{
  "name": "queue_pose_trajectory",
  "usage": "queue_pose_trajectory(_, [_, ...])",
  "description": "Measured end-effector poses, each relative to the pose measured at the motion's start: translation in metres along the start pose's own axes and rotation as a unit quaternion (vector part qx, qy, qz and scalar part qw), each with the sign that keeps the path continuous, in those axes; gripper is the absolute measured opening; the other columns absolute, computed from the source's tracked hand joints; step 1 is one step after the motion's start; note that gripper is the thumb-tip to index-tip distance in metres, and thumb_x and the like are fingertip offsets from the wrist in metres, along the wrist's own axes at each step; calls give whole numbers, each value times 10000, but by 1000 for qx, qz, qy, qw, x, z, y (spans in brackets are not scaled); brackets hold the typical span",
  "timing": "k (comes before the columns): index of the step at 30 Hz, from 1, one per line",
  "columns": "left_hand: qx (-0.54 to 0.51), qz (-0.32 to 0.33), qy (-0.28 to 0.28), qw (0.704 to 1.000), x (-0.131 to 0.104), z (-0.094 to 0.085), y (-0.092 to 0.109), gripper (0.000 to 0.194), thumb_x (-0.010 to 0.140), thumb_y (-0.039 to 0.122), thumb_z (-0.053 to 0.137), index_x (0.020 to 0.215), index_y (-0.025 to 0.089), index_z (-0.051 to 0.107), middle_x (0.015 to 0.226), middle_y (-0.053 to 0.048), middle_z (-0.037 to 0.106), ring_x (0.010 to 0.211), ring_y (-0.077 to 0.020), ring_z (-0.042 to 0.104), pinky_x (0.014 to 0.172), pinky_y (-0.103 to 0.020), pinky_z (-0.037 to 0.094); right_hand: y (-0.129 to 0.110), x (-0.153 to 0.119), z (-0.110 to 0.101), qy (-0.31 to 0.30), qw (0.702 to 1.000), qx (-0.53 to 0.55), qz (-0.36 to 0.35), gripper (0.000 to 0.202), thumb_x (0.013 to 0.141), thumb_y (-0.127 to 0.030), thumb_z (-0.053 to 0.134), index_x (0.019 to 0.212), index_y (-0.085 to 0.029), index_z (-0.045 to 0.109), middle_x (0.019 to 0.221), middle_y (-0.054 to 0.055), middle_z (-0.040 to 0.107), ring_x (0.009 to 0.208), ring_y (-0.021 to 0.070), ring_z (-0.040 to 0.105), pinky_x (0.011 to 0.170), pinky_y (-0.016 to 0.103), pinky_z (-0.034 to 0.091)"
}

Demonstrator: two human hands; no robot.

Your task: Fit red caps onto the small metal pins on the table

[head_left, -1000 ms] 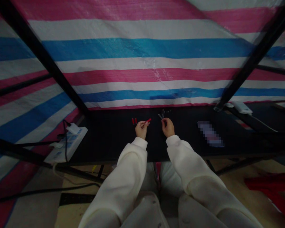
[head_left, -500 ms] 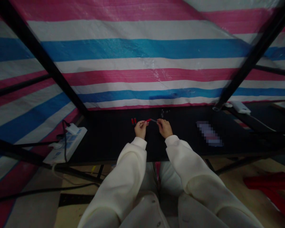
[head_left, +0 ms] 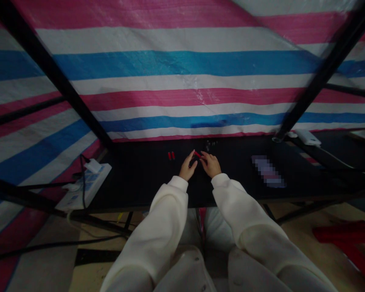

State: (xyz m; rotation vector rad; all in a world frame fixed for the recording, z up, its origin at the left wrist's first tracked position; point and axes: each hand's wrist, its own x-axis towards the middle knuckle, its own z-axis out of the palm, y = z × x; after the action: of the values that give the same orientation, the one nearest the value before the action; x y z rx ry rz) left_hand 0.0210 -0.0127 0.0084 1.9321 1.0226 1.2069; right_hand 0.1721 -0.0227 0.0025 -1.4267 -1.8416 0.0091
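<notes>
A small red stick-like piece (head_left: 197,154) slants between my two hands over the black table (head_left: 140,178); its exact kind is too small to make out. My right hand (head_left: 211,165) pinches its right end. My left hand (head_left: 187,168) is on the other side, thumb and forefinger apart, the forefinger tip at or very near the red piece's upper left end. Two similar short red pieces (head_left: 171,155) lie side by side to the left. Beyond my right hand are several tiny clear or greyish bits (head_left: 208,144).
A white power strip (head_left: 89,182) with plugs and cords stands at the table's left end. A blurred-out phone-like object (head_left: 267,171) lies to the right. A white box with a cable (head_left: 308,138) sits farther right. Black frame posts (head_left: 316,85) and striped sheeting (head_left: 182,97) enclose the back.
My left hand has let go of the red piece and shifted right, its fingers parting. The red piece has moved right into my right hand, and the greyish thin part no longer shows.
</notes>
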Motion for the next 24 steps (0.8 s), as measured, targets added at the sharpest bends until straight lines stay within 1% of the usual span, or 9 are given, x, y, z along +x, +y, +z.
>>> queue_pose_trajectory(2, [25, 27, -6, 999, 0, -1, 2, 504, 817, 276, 467, 1308, 251, 353, 1316, -88, 425, 1119, -197, 483, 816, -320, 461, 3, 0, 2, -8, 1000, -4, -3, 374, 852, -273, 434, 1214, -186, 470, 972, 66, 640, 908, 187, 537, 831, 320, 362])
queue_pose_trajectory(4, [56, 57, -11, 997, 0, -2, 5, 460, 828, 274, 447, 1283, 245, 392, 1299, -81, 442, 1135, -186, 464, 871, -333, 435, 6, 0, 4, -11, 1000, -9, -1, 334, 851, -279, 437, 1164, -200, 524, 982, 66, 634, 899, 183, 540, 829, 317, 362])
queue_pose_trajectory(6, [86, 82, -6, 993, 0, -2, 10, 432, 837, 268, 431, 1268, 236, 414, 1277, -78, 461, 1149, -174, 446, 919, -339, 405, 9, 0, 6, -9, 1000, -12, 13, 298, 850, -282, 438, 1105, -203, 571, 977, 69, 633, 887, 182, 544, 820, 317, 365])
queue_pose_trajectory(9, [130, 104, 6, 986, 0, 0, 19, 404, 849, 253, 414, 1252, 235, 436, 1245, -68, 483, 1153, -158, 435, 976, -342, 356, 12, 0, 7, -2, 999, -8, 34, 272, 846, -280, 440, 1053, -200, 597, 933, 60, 645, 862, 181, 549, 802, 315, 368])
queue_pose_trajectory(13, [184, 113, 16, 976, 5, -1, 31, 364, 855, 262, 411, 1212, 244, 481, 1192, -59, 514, 1118, -157, 458, 981, -348, 352, 12, 0, 5, 18, 999, 9, 35, 244, 839, -270, 446, 1011, -201, 606, 904, 42, 653, 829, 172, 558, 784, 305, 368])
queue_pose_trajectory(16, [208, 134, 8, 969, 18, -6, 38, 304, 844, 264, 439, 1121, 226, 559, 1145, -65, 537, 1084, -171, 475, 958, -362, 368, 11, 0, 3, 34, 999, 21, 38, 246, 846, -274, 432, 999, -197, 607, 902, 41, 655, 824, 168, 564, 768, 296, 370])
queue_pose_trajectory(19, [225, 160, -26, 961, 38, -13, 45, 226, 817, 238, 484, 986, 199, 627, 1098, -71, 556, 1030, -178, 494, 922, -364, 389, 12, 1, 3, 43, 998, 28, 46, 250, 851, -296, 425, 981, -191, 611, 899, 43, 658, 819, 169, 569, 760, 296, 373])
queue_pose_trajectory(24, [257, 172, -129, 942, 72, -25, 55, 103, 722, 211, 602, 806, 190, 658, 1023, -51, 578, 981, -182, 508, 898, -359, 392, 15, 2, 6, 46, 997, 49, 39, 260, 842, -320, 442, 1003, -204, 610, 940, 43, 658, 831, 174, 571, 759, 304, 387])
